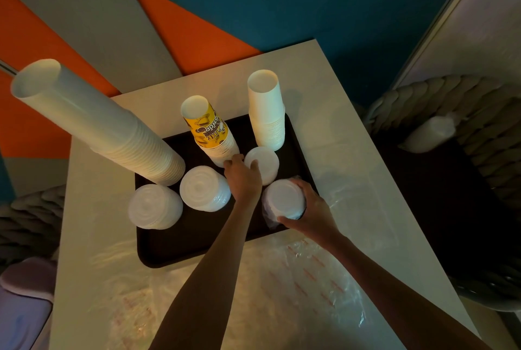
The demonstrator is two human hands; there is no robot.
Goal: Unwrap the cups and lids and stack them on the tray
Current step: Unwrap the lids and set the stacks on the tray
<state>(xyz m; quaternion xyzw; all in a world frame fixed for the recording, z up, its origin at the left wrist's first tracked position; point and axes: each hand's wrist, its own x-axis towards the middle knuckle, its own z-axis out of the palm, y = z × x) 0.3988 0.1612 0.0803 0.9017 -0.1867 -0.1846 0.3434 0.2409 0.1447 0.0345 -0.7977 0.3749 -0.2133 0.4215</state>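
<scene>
A dark tray (197, 239) on the white table holds three cup stacks: a tall white one (93, 121) at the left, a yellow printed one (210, 129) in the middle, a white one (266, 109) at the right. Two clear lid stacks (153, 205) (204, 189) stand in front. My left hand (242, 177) reaches between the yellow stack and a white lid stack (263, 162), fingers curled against that lid stack. My right hand (307, 211) grips another white lid stack (284, 198) at the tray's right edge, a bit of clear wrap hanging below it.
Crumpled clear plastic wrappers (282, 287) lie across the near half of the table (338, 112). A wrapped white bundle (431, 135) lies on the dark seat of a woven chair (479, 112) at the right. Another chair (25, 225) is at the left.
</scene>
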